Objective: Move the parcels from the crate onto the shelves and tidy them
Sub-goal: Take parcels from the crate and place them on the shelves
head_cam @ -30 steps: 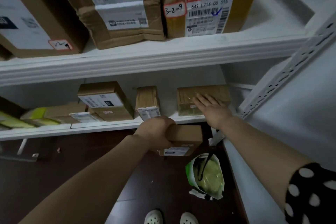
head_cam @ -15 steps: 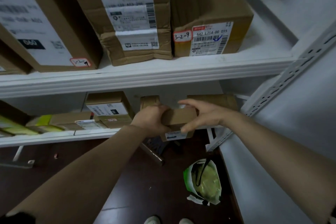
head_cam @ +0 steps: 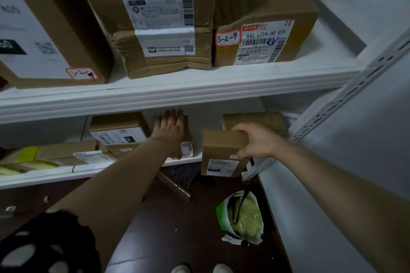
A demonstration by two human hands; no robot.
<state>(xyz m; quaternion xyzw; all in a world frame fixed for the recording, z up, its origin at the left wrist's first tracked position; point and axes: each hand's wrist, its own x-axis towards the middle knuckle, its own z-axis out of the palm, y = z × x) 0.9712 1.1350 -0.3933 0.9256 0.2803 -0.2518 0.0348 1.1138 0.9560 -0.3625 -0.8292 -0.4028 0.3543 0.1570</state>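
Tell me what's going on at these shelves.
A person is shelving parcels. The right hand grips a small box by its right side, holding it in front of the lower shelf, not yet set down. The left hand rests flat, fingers straight, on a narrow parcel on that shelf. On the upper shelf stand bigger boxes.

A green-and-white bag (head_cam: pixel 241 217) lies open on the dark brown floor (head_cam: pixel 168 239). It shows yellowish-green contents, and a black strap runs down across its mouth. The bag sits near the white wall (head_cam: pixel 366 173) on the right. Up and to the left of it, a grey metal bar (head_cam: pixel 175 186) slants across the floor. At the bottom edge, the toes of two white shoes (head_cam: pixel 180 269) stand side by side. Small pale pieces (head_cam: pixel 10 209) lie at the far left.
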